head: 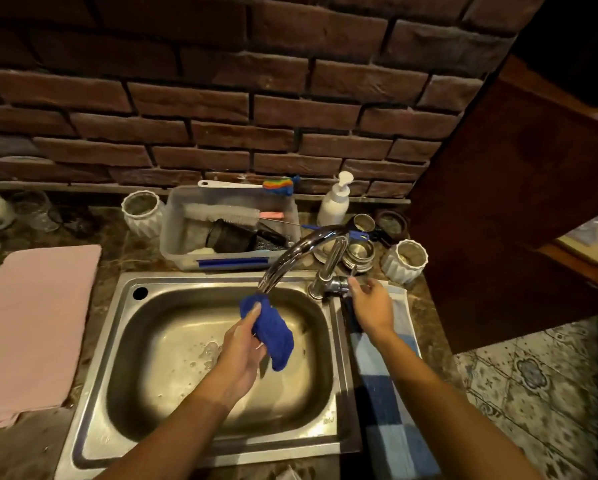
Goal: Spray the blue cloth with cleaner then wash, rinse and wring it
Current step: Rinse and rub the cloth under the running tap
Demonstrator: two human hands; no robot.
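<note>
Cloth (269,332), blue and bunched, held over the sink (93,375) basin, its top end right under the spout of the faucet (301,251). Left hand (242,348) wrapped around the cloth from 8 o'clock, thumb pressed along the upper fold, fingers (260,346) curled behind and gripping it. Lower end of the cloth hanging free past the palm toward 5 o'clock. Suds and droplets scattered on the basin floor at 9 o'clock of the left hand.

Right hand (372,306) at 3 o'clock of the sink, reaching for the faucet handle (339,284); fingertips just at or touching the handle's tip, fingers loosely spread, gripping nothing that can be made out. Contact itself too blurred to settle.

Checked blue towel (391,393) lying on the surface under the right forearm, along the sink's right rim. Pink towel (31,327) spread flat at 9 o'clock of the sink. Clear tub (173,233) at 12 o'clock, behind the sink, holding a bottle brush (221,213) and dark items. White ribbed jar (141,211) at the tub's left, another jar (406,259) at 2 o'clock near the right hand. Pump bottle (335,200) standing against the brick wall (221,98), metal lids (359,252) clustered behind the faucet base.
</note>
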